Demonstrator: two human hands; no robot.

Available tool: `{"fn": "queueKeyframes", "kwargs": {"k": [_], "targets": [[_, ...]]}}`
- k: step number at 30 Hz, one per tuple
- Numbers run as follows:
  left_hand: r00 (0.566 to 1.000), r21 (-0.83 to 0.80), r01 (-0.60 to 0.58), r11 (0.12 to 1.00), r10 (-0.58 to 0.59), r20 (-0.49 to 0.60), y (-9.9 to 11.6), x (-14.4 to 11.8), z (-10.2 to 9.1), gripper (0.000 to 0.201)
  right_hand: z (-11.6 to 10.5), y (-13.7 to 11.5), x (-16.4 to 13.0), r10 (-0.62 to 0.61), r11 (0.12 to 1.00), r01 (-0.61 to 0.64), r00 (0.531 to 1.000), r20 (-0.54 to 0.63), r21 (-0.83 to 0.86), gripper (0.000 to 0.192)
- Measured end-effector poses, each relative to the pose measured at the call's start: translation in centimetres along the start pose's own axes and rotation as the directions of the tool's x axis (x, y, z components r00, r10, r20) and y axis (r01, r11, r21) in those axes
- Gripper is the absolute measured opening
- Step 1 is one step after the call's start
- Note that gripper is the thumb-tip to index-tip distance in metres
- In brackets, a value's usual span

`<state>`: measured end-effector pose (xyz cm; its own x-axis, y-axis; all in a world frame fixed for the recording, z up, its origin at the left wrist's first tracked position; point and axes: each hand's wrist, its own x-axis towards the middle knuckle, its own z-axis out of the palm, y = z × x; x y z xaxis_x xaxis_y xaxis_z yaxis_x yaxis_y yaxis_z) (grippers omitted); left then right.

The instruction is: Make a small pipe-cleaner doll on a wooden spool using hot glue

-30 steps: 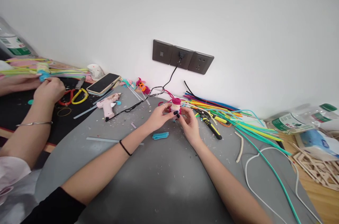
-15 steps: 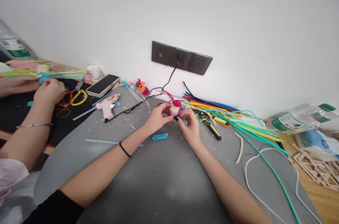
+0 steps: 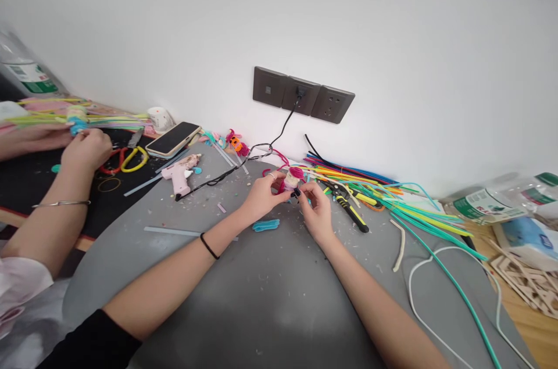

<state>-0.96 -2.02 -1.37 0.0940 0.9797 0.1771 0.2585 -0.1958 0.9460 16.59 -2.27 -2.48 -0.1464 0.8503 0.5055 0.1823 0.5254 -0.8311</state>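
Note:
A small pink and cream pipe-cleaner figure (image 3: 291,178) is held above the grey mat (image 3: 261,293) between both my hands. My left hand (image 3: 261,197) grips its left side with thumb and fingers. My right hand (image 3: 317,209) pinches its lower right edge with dark-nailed fingertips. A folded teal pipe-cleaner piece (image 3: 265,224) lies on the mat just below my left hand. Yellow-handled pliers (image 3: 351,206) lie right beside my right hand.
A heap of coloured pipe cleaners (image 3: 383,194) spreads to the right. A pink glue gun (image 3: 181,171) and a phone (image 3: 173,138) lie at left, cable running to the wall socket (image 3: 303,96). Another person's hands (image 3: 85,148) work at far left. Plastic bottles (image 3: 492,200) lie at right.
The figure has sunk slightly and tilted between my hands. My right fingers have slid down to its lower edge. The view has shifted a little.

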Motion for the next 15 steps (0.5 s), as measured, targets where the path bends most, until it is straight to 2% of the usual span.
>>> {"fn": "queueKeyframes", "kwargs": {"k": [9, 12, 15], "targets": [[1.000, 0.057, -0.012, 0.998, 0.013, -0.015, -0.09, 0.06, 0.08, 0.041, 0.18, -0.30, -0.28, -0.029, 0.992, 0.025, 0.999, -0.036, -0.126, 0.016], [1.000, 0.054, -0.006, 0.999, 0.006, -0.011, 0.02, 0.05, 0.09, 0.041, 0.29, -0.32, -0.37, -0.025, 0.993, 0.019, 0.998, -0.052, -0.117, 0.016], [1.000, 0.038, -0.008, 0.999, 0.008, -0.004, 0.13, 0.03, 0.07, 0.040, 0.20, 0.01, -0.32, 0.032, 0.997, -0.038, 0.996, -0.082, -0.069, 0.020]]}}
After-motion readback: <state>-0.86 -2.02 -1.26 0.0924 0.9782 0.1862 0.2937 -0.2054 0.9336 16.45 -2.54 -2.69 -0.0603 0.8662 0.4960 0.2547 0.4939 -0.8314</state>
